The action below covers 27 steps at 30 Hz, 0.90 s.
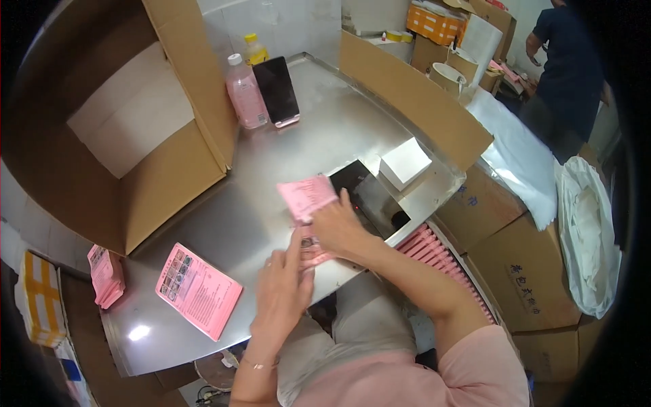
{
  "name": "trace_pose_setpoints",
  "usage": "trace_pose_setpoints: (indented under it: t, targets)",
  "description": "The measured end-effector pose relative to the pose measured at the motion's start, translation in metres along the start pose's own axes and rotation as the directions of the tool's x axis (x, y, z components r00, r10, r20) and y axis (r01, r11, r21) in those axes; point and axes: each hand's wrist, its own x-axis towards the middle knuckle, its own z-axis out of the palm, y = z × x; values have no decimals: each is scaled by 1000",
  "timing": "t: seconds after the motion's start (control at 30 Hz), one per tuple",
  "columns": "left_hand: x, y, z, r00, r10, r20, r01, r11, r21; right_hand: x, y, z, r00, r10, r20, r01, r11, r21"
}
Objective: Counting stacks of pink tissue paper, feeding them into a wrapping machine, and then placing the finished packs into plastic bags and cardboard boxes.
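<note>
Near the front edge of the steel tabletop point(196, 220), both the right hand point(337, 227) and straight-fingered left hand point(281, 288) touch a pink printed packet point(304, 197); whether either pinches, I cannot tell. Leftward lies a pink printed stack point(199, 292).

The worktop point(322, 119) is surfaced in smooth, shiny metal, and the open box point(173, 183) is made of matt cardboard.

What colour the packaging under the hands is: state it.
Mostly pink packaging, with darker print; the head view shows it best.
</note>
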Motion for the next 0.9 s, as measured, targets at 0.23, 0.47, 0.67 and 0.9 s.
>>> trace_pose_setpoints:
  t: [0.23, 0.47, 0.67, 0.9]
  targets:
    - [-43, -26, -18, 967, 109, -232, -118, 993, -25, -27, 47, -32, 938, 214, 271, -171, 969, -176]
    - [-91, -97, -67, 787, -355, -504, 565, 744, 358, -29, 80, -82, 808, 119, -576, -410, 816, -407]
    - [-85, -105, -79, 887, -400, -229, 459, 815, 355, -28, 111, -67, 845, 258, -468, -416, 868, -272]
    - [-11, -17, 13, 991, 106, -80, -106, 994, 7, -39, 114, -70, 860, 242, -450, -341, 928, -151]
